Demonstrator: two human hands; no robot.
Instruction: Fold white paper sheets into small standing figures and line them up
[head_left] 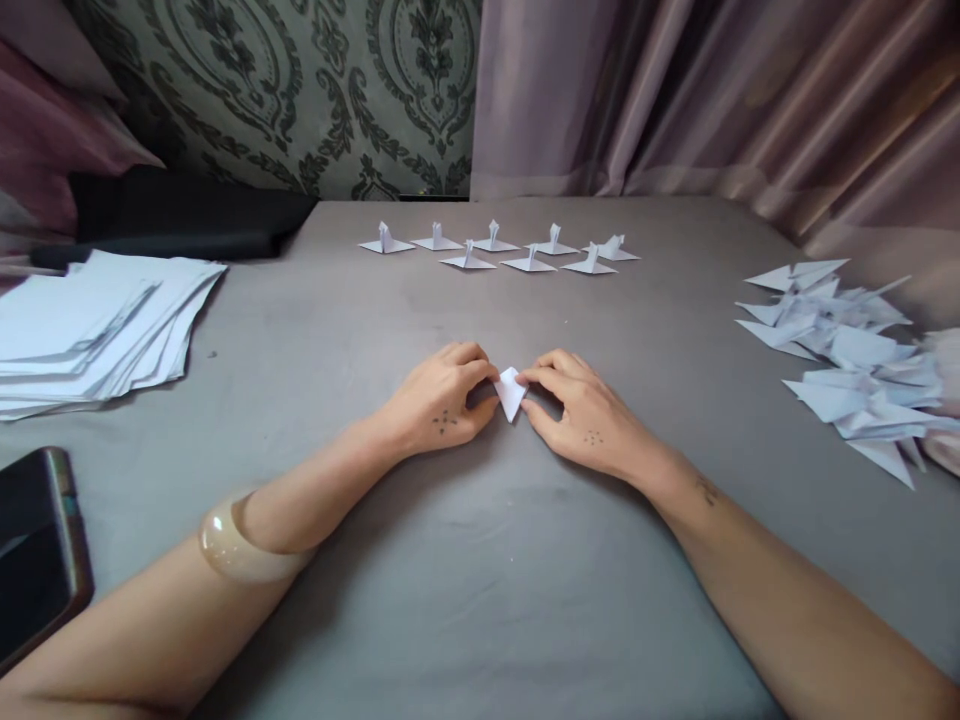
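Between my two hands, over the middle of the grey table, is a small piece of white folded paper (511, 396), kite-shaped with its point toward me. The thumb and fingers of my left hand (452, 396) pinch its left edge. From the other side my right hand (574, 408) grips the right edge, thumb below and forefinger above. Both wrists rest low near the cloth, and a pale bangle (247, 548) circles the left forearm. The paper's underside is hidden.
Beyond my hands several folded paper figures (493, 240) stand in two rows. At the right lies a heap of folded paper figures (862, 350). A stack of white paper sheets (97, 330) is at the left, with a phone (37, 550) nearer me and a black folded item (180, 215) behind.
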